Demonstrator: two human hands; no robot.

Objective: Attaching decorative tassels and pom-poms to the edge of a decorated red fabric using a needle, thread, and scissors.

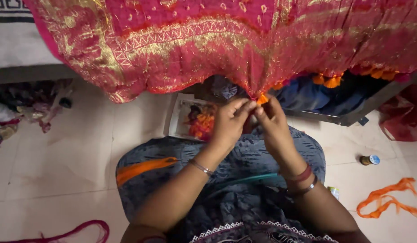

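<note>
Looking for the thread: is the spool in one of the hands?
No, the thread spool lies on the floor tiles, apart from both hands pinching the orange tassel.

The scene is viewed from a single head-worn camera, aimed steeply down and forward at close range over the lap toward the tiled floor (73, 148); the far room is probably hidden by hanging cloth (226, 40).

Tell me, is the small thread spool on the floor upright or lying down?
Lying down: the thread spool rests on its side on the tiled floor.
</note>
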